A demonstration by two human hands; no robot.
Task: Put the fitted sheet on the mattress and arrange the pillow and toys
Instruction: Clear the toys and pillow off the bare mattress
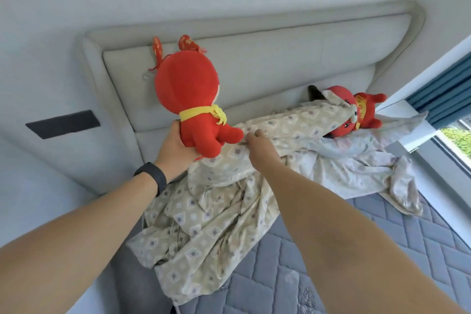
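My left hand (175, 146) grips a red plush toy (190, 92) with a yellow scarf by its lower body and holds it up in front of the headboard. My right hand (258, 144) pinches the beige patterned fitted sheet (216, 214), which lies bunched at the head of the bed. A second red plush toy (355, 113) lies on its side at the far right, partly under the sheet. The grey quilted mattress (280, 275) is bare in the foreground. I cannot make out a pillow; a long lump under the sheet runs along the headboard.
A padded light grey headboard (267, 66) runs behind the bed. A window with a blue curtain (443, 99) and a white sill is at the right. A dark strip (62, 123) is on the wall at the left.
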